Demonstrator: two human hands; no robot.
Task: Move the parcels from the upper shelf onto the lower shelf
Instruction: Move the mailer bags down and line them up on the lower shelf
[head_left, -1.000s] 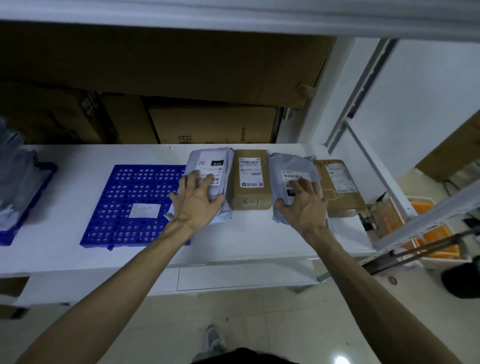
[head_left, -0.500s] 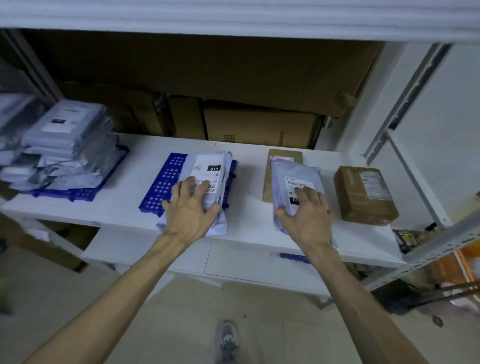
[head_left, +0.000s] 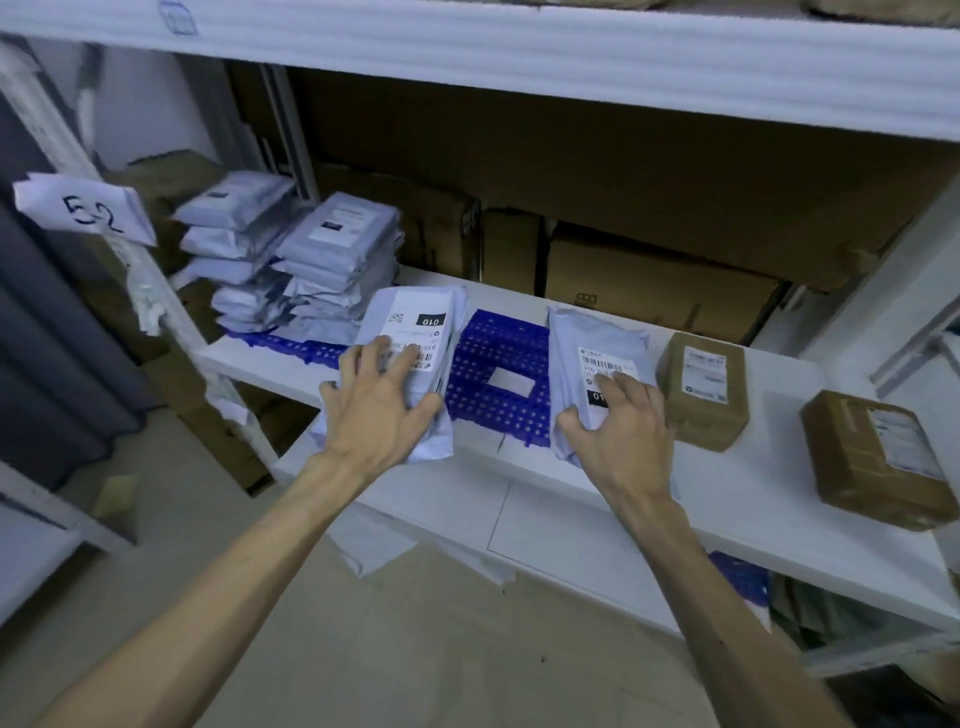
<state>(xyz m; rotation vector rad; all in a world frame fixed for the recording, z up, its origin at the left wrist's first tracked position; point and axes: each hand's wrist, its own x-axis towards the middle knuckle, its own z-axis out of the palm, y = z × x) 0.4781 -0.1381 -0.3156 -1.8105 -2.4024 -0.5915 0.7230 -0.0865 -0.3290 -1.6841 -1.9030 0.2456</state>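
Your left hand (head_left: 379, 410) grips one grey parcel (head_left: 415, 332), your right hand (head_left: 618, 431) a second parcel (head_left: 582, 338); the blue tray (head_left: 488, 338) between them holds a label (head_left: 510, 382).

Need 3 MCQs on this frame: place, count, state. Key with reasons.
1. What lies between the left-hand grey plastic mailer and the right-hand grey plastic mailer? A red bin; B blue perforated plastic mat; C tape roll.
2. How many small brown tape-wrapped parcels on the white shelf board? A two; B five; C none.
3. The left hand? A idle; B grip on its mailer; C holding scissors.
Key: B, mat shows between them; A, both lie beyond the right hand; B, fingers and thumb clamp it.
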